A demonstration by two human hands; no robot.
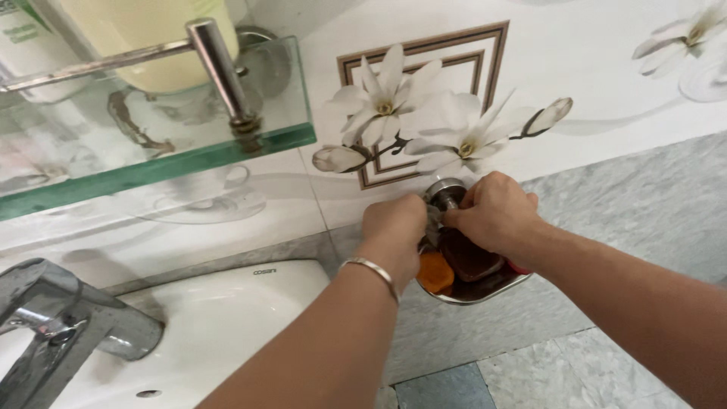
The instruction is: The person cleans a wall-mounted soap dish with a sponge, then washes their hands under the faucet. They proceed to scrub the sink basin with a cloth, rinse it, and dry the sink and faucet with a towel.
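A shiny metal soap dish (485, 294) hangs on the tiled wall from a round chrome mount (445, 191). It holds an orange soap bar (435, 273) and a dark brown soap bar (469, 257). My left hand (394, 231), with a silver bangle on the wrist, is closed at the dish's left side just below the mount. My right hand (496, 216) is closed over the dish's back part, fingertips at the mount's stem. What the fingers pinch is hidden between the two hands.
A white washbasin (219, 318) with a chrome tap (60, 326) sits at the lower left. A glass shelf (159, 144) with a metal rail and bottles hangs above it. Flower-patterned tiles cover the wall, grey marble tiles below.
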